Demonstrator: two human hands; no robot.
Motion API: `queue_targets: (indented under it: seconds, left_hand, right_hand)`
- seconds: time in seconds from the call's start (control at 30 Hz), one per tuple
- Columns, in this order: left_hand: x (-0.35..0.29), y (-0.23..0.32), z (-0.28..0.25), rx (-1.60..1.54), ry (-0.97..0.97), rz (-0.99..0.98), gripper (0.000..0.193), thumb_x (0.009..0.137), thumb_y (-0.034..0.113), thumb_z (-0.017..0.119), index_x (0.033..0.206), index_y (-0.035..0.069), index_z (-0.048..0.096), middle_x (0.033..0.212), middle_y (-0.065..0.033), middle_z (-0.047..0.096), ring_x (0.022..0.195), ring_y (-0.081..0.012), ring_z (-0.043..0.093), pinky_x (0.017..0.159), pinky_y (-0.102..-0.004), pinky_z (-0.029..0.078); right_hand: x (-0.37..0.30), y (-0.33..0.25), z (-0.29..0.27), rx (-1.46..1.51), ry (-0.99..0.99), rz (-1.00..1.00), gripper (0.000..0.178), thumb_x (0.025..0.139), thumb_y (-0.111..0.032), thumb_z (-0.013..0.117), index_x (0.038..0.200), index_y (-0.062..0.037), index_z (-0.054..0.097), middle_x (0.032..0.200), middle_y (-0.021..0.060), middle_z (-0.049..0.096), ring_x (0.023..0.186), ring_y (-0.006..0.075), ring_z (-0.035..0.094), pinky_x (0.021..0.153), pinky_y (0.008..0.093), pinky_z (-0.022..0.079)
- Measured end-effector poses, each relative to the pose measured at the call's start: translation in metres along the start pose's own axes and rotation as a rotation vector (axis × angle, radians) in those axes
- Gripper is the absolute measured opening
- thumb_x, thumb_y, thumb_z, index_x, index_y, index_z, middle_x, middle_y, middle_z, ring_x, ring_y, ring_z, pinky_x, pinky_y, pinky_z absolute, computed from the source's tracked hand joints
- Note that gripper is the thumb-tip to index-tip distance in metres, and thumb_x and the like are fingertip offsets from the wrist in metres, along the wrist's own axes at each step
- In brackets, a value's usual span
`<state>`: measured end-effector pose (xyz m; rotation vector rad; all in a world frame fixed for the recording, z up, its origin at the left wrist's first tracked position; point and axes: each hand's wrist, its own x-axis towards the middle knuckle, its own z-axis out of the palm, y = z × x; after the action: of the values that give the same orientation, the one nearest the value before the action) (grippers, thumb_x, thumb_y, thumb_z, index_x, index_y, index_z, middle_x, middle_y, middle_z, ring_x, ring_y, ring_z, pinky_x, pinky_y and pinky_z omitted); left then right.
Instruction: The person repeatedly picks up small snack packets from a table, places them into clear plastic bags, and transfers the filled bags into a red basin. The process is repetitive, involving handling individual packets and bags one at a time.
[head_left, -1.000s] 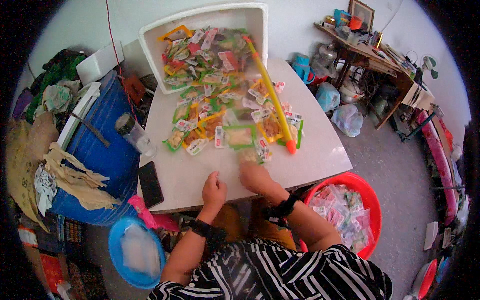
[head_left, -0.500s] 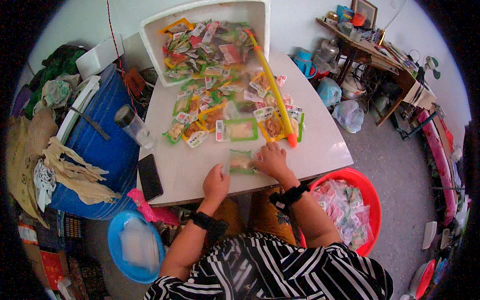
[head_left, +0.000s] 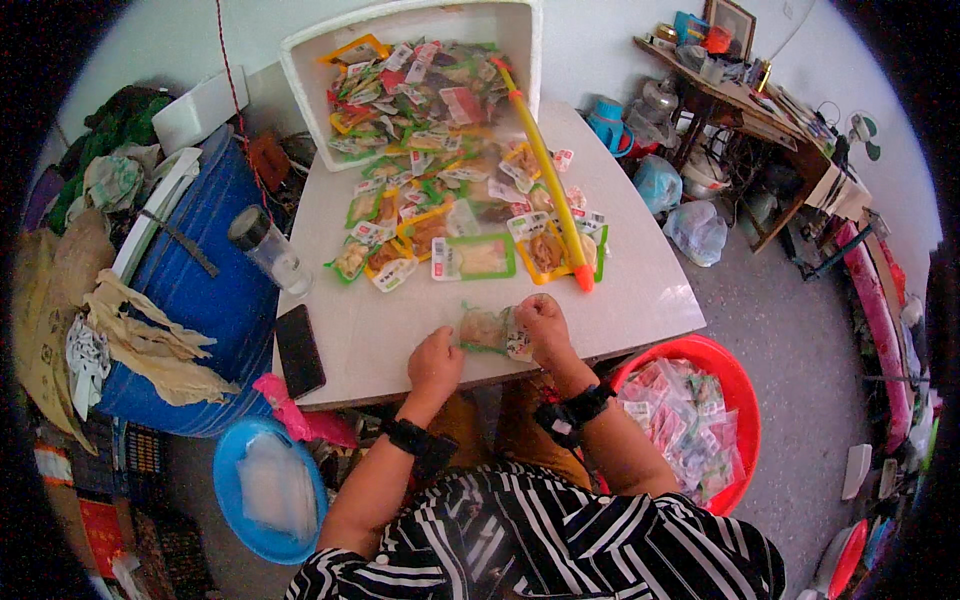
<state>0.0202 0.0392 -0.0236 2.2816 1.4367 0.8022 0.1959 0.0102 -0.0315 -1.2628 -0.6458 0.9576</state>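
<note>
One green-edged plastic packet (head_left: 484, 328) is held over the smooth white table (head_left: 372, 335), its right end clamped in the fingers of the right hand (head_left: 545, 326). The left hand (head_left: 435, 361) is curled at its left edge; whether its fingers grip cannot be told. Printed white labels (head_left: 396, 275) are borne by flat pouches (head_left: 475, 258) beyond.

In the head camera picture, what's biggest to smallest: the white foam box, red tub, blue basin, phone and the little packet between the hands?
1. White foam box
2. Red tub, partly hidden by an arm
3. Blue basin
4. Phone and packet: too alike to rank
</note>
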Motion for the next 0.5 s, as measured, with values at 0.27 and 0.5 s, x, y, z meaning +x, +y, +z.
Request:
queue_targets:
  seconds: [0.27, 0.5]
  left_hand:
    - [0.001, 0.002, -0.004, 0.032, -0.102, 0.019, 0.019, 0.067, 0.015, 0.046, 0.081, 0.003, 0.049, 0.074, -0.0151, 0.053, 0.070, -0.0323, 0.050, 0.058, -0.0416, 0.039]
    - [0.003, 0.005, 0.000, -0.112, -0.039, -0.131, 0.016, 0.072, 0.017, 0.044, 0.078, 0.004, 0.050, 0.070, -0.0146, 0.054, 0.067, -0.0319, 0.051, 0.058, -0.0392, 0.040]
  right_hand:
    - [-0.022, -0.033, 0.001, 0.406, -0.018, 0.148, 0.009, 0.072, -0.003, 0.048, 0.070, -0.0077, 0.041, 0.062, 0.0015, 0.043, 0.054, 0.0128, 0.045, 0.048, 0.0285, 0.043]
    - [-0.010, 0.004, -0.009, 0.137, -0.086, 0.083, 0.010, 0.072, -0.008, 0.048, 0.080, -0.0042, 0.042, 0.072, 0.0041, 0.045, 0.064, 0.0152, 0.048, 0.055, 0.0306, 0.045]
